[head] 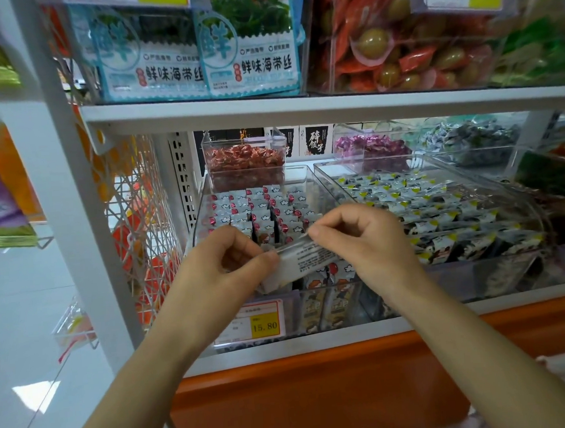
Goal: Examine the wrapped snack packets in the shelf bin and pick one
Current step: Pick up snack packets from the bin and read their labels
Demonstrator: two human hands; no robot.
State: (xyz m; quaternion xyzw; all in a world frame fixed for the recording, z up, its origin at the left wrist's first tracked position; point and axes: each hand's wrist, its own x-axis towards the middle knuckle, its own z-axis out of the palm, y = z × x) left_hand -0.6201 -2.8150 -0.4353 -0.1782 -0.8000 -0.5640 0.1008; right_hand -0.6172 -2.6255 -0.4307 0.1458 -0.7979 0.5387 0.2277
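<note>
A small white wrapped snack packet (306,259) with printed text on its back hangs over the front of a clear shelf bin (203,202). My left hand (226,261) pinches its left end between thumb and fingers. My right hand (359,238) pinches its upper right edge. The bin holds several rows of matching white packets (257,209) with red dots and cloud prints, standing upright. My hands hide the front rows.
A neighbouring clear bin (472,173) of packets with yellow marks stands to the right. Smaller bins of red (245,159) and purple (370,144) candies sit behind. A price tag (258,322) reading 15.80 hangs on the bin's front. An upper shelf board (300,107) overhangs, and a white wire rack (134,224) stands left.
</note>
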